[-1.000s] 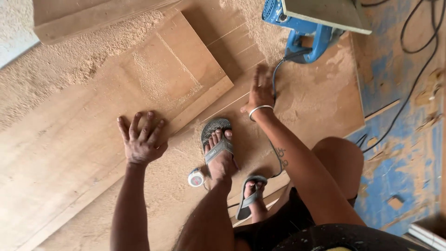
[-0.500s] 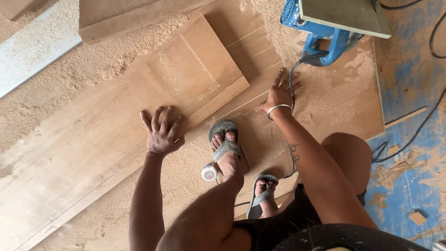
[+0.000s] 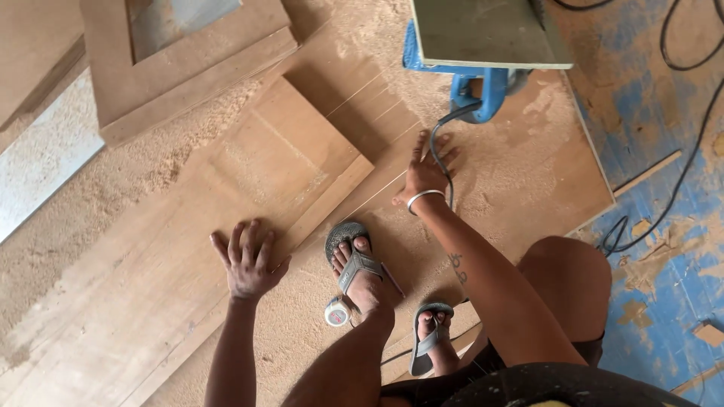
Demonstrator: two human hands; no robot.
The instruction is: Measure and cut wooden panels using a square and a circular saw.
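Note:
My left hand (image 3: 247, 261) lies flat, fingers spread, on a long brown wooden board (image 3: 151, 256) that runs diagonally across the floor. My right hand (image 3: 426, 172), with a white band at the wrist, presses flat on a larger wooden sheet (image 3: 520, 173) and touches the black power cable (image 3: 436, 139) of a blue circular saw (image 3: 483, 53) just beyond it. Neither hand grips anything. My sandalled foot (image 3: 358, 267) stands on the sheet between the hands, the other foot (image 3: 430, 335) behind it.
Sawdust covers the sheets and floor. A small white tape roll (image 3: 336, 312) lies by my foot. A wooden frame (image 3: 188, 68) and more boards lie at the top left. Blue-painted floor (image 3: 664, 226) with black cables (image 3: 694, 136) and wood scraps is on the right.
Both hands stay pressed flat on the wood. The view has shifted, bringing the saw and the frame more into sight. My right hand sits closer to the saw's cable.

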